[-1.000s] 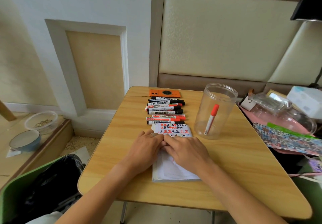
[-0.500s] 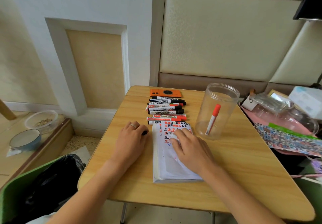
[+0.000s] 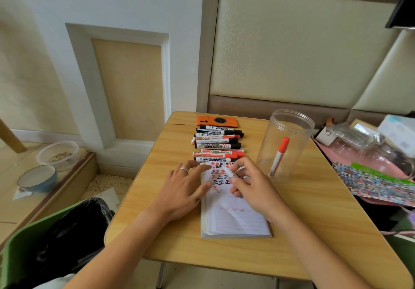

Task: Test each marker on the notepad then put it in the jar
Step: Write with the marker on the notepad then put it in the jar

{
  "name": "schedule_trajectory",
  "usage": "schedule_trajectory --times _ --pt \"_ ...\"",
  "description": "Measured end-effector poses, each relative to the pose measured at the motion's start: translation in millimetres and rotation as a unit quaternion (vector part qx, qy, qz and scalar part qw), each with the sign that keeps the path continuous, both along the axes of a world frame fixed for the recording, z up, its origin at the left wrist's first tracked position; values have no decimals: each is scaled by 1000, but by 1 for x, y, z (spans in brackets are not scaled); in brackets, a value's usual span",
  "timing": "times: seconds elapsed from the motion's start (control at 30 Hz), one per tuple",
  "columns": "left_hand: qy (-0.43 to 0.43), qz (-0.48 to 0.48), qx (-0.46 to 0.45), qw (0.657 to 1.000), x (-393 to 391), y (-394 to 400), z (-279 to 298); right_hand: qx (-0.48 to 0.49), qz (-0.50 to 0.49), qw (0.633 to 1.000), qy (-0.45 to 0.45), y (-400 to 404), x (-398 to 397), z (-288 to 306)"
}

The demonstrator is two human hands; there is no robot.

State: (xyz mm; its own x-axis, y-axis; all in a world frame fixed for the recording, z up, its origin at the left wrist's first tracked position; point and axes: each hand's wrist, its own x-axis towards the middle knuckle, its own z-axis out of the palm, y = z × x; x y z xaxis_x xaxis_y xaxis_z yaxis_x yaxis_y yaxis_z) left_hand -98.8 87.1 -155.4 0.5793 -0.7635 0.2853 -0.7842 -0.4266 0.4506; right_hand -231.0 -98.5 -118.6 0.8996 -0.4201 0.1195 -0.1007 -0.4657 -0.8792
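Observation:
A white notepad [image 3: 233, 219] lies on the wooden table [image 3: 310, 221], its top covered in red and black test marks. My left hand [image 3: 186, 189] rests on its upper left edge, fingers stretched onto the page. My right hand [image 3: 251, 187] sits on the upper right of the page with fingers curled; whether they pinch anything is unclear. Behind the pad lies a row of several black and red whiteboard markers [image 3: 217, 146]. To the right stands the clear plastic jar [image 3: 265, 154], open-topped, with one red marker [image 3: 279, 156] leaning inside.
An orange phone [image 3: 216, 121] lies behind the markers at the table's far edge. Cluttered bags and a sticker sheet [image 3: 372, 180] crowd the right side. A green chair with a black bag [image 3: 74, 232] sits at lower left, two bowls [image 3: 37, 177] on the floor beyond.
My left hand has come back from the table left of the pad onto the page's upper left. My right hand's fingers have curled up near the pad's top right.

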Motion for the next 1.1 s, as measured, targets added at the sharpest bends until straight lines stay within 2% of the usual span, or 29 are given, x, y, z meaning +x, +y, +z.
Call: schedule_trajectory --times 0.1,0.2,0.27,0.3,0.33,0.43,0.5,0.8,1.1 --pt "-18 -19 41 999 0 0 -1 183 2 983 -15 -3 0 7" --pt "-45 -17 74 996 2 0 -4 407 14 912 -43 -7 2 13" --pt "-43 -14 76 996 2 -1 -5 477 39 876 -56 -9 2 13" --pt "-42 -14 77 996 1 -1 -5 473 46 878 -58 -10 2 12" --pt "-42 -13 79 996 1 -2 -5 439 44 896 -55 -10 3 10" --pt "-44 -11 85 995 2 -2 -5 274 10 961 -41 -6 5 3" --pt "-42 -11 81 996 2 -2 -6 218 -6 975 -34 -2 9 0" --pt "-46 -9 83 995 0 -2 -4 98 -58 993 -21 13 13 -5" --pt "-46 -16 106 993 0 -1 -2 87 -91 992 11 18 11 -6"
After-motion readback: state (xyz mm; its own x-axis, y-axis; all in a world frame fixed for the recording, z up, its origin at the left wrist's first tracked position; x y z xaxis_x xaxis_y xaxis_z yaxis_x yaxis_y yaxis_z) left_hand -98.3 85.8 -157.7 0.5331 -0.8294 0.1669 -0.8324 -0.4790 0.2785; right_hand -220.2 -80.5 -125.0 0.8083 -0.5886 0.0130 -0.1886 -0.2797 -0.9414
